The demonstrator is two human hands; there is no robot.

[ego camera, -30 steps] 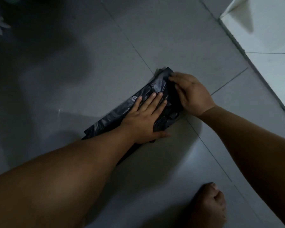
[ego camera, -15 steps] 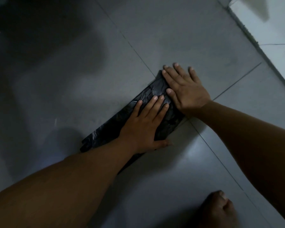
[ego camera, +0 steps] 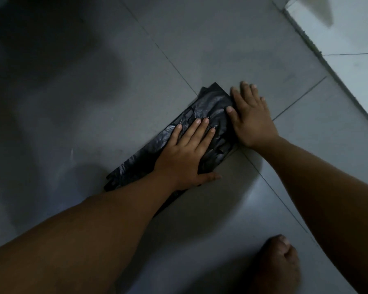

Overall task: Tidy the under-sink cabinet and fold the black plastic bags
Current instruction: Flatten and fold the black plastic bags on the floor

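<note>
A black plastic bag (ego camera: pixel 208 107), folded into a long narrow strip, lies diagonally on the grey tiled floor (ego camera: pixel 106 102). My left hand (ego camera: pixel 185 153) presses flat on the middle of the strip with straight fingers. My right hand (ego camera: pixel 250 115) lies flat at the strip's right edge near its far end, thumb on the plastic and fingers spread onto the floor. The near end of the bag is hidden under my left forearm.
A white tiled wall base (ego camera: pixel 348 49) runs along the upper right. My bare foot (ego camera: pixel 278 264) stands at the bottom right. Dark shadows cover the floor at the upper left.
My right hand went from pinching the bag's far end with curled fingers to lying flat, then slid right toward the strip's edge. My left hand stayed pressed on the bag.
</note>
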